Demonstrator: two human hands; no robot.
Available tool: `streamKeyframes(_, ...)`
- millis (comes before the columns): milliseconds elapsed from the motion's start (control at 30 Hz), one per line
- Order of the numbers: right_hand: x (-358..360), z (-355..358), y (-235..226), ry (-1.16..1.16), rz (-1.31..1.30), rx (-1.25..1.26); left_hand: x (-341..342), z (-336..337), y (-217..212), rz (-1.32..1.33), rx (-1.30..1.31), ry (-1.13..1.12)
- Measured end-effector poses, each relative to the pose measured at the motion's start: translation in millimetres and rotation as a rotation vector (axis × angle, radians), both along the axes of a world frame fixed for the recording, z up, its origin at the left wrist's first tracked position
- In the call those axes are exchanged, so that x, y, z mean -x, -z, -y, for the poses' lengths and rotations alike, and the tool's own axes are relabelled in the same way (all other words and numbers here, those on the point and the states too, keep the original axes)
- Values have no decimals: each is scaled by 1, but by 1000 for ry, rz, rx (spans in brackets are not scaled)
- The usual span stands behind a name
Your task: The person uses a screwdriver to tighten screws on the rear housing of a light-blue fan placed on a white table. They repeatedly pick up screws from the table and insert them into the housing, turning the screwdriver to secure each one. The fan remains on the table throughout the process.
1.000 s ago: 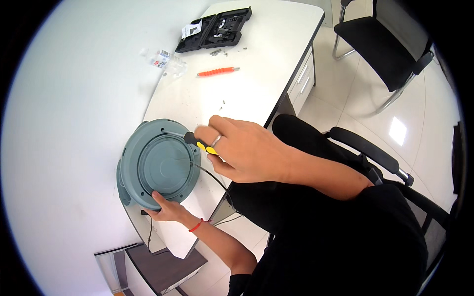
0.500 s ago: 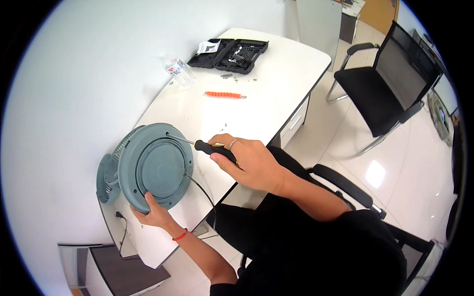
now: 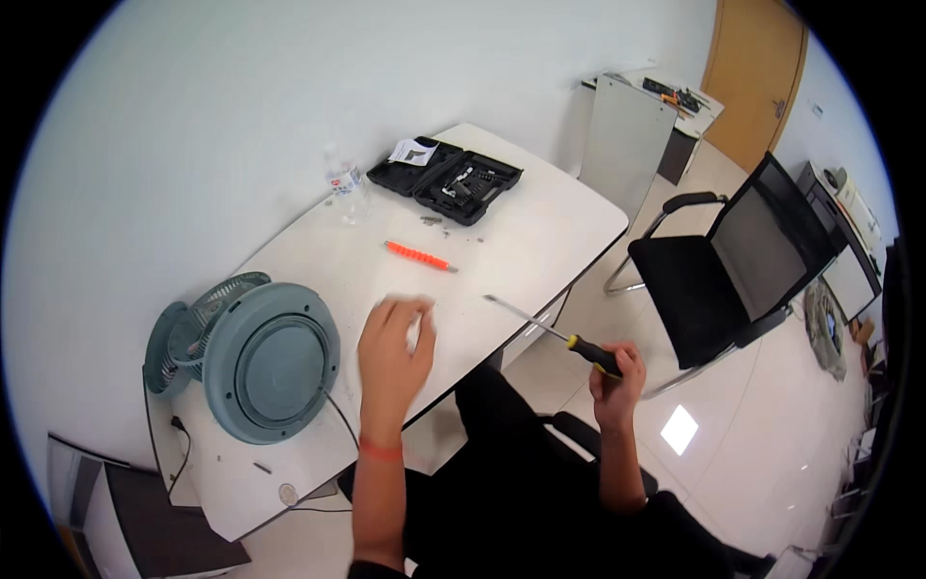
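Observation:
My right hand (image 3: 619,386) grips the black-and-yellow handle of a screwdriver (image 3: 594,356), held up past the table's right edge. Its metal shaft points up and left, with the tip above the tabletop. Over the middle of the table, my left hand (image 3: 394,352) is slightly blurred, thumb and fingertips pressed together; whatever they may pinch is too small to make out. To its left, apart from both hands, a grey-green fan (image 3: 283,372) lies on its side, the round underside of its base facing me. A black cord (image 3: 340,413) comes out of the base.
An orange flexible bit extension (image 3: 421,256) lies beyond my left hand. Further back are an open black tool case (image 3: 470,188), small metal bits (image 3: 431,220) and a clear bottle (image 3: 348,198). A black chair (image 3: 690,289) stands right of the white table (image 3: 550,227).
My left hand has let go of the fan base and moved right, fingers pinched. The screwdriver has left the base and swung right with my right hand. The view has shifted.

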State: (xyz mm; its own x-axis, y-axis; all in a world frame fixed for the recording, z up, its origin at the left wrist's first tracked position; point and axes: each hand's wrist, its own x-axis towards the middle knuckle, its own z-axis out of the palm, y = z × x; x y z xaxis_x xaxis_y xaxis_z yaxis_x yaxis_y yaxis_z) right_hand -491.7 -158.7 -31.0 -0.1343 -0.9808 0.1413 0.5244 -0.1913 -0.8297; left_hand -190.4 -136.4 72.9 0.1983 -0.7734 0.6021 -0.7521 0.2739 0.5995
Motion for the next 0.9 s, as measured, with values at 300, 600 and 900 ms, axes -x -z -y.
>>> streamKeyframes(300,71,-12,32,209,55,-143,-50,217,83,310,-365,-196)
streamKeyframes(600,91,10,32,206,92,-157,-33,239,87,236,-418,-264)
streamKeyframes(900,74,21,21,137,76,-134,-61,231,88,429,-223,-161)
